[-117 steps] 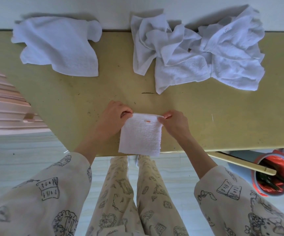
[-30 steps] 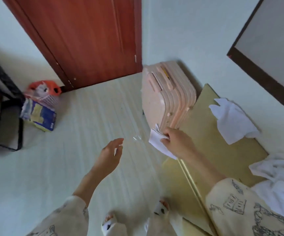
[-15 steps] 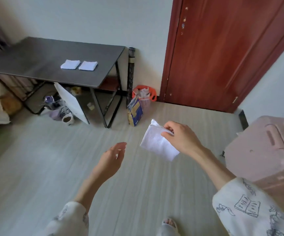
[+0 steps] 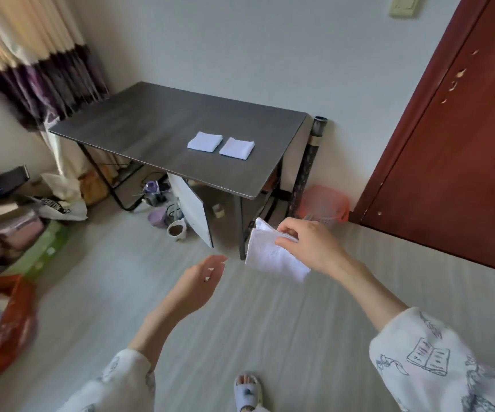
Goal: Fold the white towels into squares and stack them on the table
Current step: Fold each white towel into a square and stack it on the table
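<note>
White folded towel pinched by right hand; orange basket contents unclear.

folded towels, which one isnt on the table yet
The folded towel pinched in the right hand; the other two lie side by side on the dark table.
</note>
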`<state>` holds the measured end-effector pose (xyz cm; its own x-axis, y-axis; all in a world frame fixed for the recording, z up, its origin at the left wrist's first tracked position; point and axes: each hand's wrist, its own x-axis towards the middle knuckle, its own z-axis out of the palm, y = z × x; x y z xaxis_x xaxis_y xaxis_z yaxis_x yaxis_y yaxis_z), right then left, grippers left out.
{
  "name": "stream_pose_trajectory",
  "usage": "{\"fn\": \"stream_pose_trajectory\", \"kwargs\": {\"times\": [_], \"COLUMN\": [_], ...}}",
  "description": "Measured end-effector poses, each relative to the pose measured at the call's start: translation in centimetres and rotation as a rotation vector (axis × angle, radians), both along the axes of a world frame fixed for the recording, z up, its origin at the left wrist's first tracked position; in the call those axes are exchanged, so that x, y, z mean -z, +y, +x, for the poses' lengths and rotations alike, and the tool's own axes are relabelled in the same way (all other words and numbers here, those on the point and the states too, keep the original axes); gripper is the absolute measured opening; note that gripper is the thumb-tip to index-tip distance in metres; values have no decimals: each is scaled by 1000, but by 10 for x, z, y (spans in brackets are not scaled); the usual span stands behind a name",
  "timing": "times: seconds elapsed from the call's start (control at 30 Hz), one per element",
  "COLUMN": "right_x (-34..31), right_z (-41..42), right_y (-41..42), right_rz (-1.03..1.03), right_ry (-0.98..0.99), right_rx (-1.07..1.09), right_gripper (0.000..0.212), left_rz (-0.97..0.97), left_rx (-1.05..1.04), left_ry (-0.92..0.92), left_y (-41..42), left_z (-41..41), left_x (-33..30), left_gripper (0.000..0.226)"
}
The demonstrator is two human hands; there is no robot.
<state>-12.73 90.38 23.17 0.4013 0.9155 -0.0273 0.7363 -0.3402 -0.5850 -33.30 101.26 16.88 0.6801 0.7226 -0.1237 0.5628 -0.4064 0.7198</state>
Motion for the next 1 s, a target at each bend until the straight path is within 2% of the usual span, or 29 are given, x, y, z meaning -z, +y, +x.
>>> {"fn": "stream_pose_trajectory", "kwargs": {"times": [0.23,0.4,0.43,0.5,0.63,0.73,0.8,1.0], "right_x": [-6,-2,0,4,16,20,23,51], "right_z": [27,42,45,49,57,64,71,109], "right_y": [159,264,286,332,425,487,522,592], "right_rz": [-42,-79,-87,-105,-129,-140,-132,-122], "right_ry": [57,235,259,292,343,351,383,496], "right_rx": [-125,-218,-233,-249,-216,-166,-116,37], "right_gripper": [10,8,8,8,4,6,8,7], "left_rz": [-100,-393,-452,-536,-529,-590,-653,-776], "left_rx": [-79,-23,13,102,241,251,254,306], "left_ry": [-46,-183,-214,-245,-212,-237,-227,-155], "left_y": [147,257,281,333,427,485,521,602], "left_z": [25,48,54,66,85,98,108,149], "left_x": [-4,-8,-11,-11,-13,-13,-10,6], "left_gripper": [31,97,104,98,48,22,19,29]}}
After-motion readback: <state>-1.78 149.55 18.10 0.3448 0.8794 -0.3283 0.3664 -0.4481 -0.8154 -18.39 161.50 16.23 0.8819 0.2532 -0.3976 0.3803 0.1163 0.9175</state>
